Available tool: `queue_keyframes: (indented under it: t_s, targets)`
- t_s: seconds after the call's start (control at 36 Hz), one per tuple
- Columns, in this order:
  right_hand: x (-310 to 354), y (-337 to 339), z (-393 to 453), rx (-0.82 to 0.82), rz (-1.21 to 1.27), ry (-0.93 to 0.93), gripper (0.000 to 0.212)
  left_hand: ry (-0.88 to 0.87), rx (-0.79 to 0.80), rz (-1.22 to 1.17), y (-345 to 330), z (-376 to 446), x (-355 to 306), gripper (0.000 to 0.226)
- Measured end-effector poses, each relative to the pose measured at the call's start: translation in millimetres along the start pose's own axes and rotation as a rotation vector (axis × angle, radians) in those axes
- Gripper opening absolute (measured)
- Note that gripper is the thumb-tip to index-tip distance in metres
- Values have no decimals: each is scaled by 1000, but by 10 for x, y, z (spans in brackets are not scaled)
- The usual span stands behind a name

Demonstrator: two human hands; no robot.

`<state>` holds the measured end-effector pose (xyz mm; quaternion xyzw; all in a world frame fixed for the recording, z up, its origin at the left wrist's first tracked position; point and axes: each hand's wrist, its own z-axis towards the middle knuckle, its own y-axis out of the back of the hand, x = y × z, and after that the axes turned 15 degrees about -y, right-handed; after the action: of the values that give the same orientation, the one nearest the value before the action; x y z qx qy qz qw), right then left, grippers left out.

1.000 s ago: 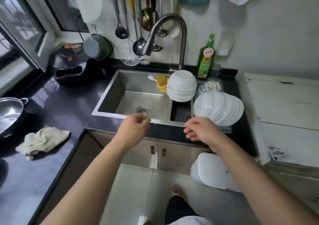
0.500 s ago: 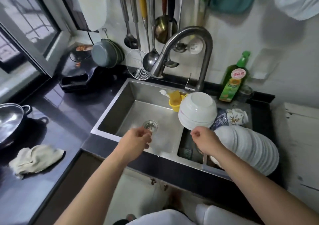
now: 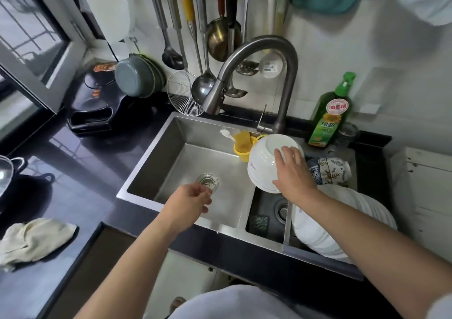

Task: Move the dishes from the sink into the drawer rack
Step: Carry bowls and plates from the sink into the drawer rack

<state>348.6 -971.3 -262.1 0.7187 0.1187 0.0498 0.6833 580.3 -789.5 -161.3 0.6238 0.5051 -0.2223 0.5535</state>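
A stack of upturned white bowls (image 3: 263,162) sits at the right side of the steel sink (image 3: 186,145), under the faucet. My right hand (image 3: 292,174) lies flat on the top bowl with fingers spread, not closed around it. A row of white plates (image 3: 318,230) leans on edge in the sink's right section, below my right forearm. Behind them lie blue-patterned dishes (image 3: 329,171). My left hand (image 3: 189,202) hovers over the sink's front rim near the drain (image 3: 208,180), fingers loosely curled and holding nothing. No drawer rack is in view.
The curved faucet (image 3: 266,49) arches over the bowls. A yellow cup (image 3: 242,145) hangs in the sink. A green soap bottle (image 3: 330,115) stands at the back right. Utensils hang on the wall. A cloth (image 3: 31,240) lies on the dark counter at left.
I have leaned in closer to the sink. My right hand rose from the sink's front edge onto the top white bowl. My left hand moved forward over the basin.
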Motion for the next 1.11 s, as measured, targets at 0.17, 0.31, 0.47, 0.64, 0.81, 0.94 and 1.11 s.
queue_keyframes:
  t_s: [0.17,0.31,0.47,0.64,0.81,0.94,1.11]
  targets:
    - [-51,23,-26,-69,-11,57,88,13,18,-16,-72,40,-39,17]
    - [-76,115,4,-86,-5,69,81,25,22,-11,-66,5,-46,20]
    - [-89,147,5,-142,24,83,79,32,7,-13,-29,-7,14,22]
    - [-107,241,-57,-241,64,135,84,40,15,-38,-40,-58,75,21]
    - [-95,752,-343,-329,318,122,82,82,23,-141,-64,-149,204,22]
    - [90,1204,-696,-279,973,-109,74,158,-33,-449,-189,-251,254,20]
    - [333,1022,-1186,370,2158,-409,37,193,-112,-975,-369,-421,203,35]
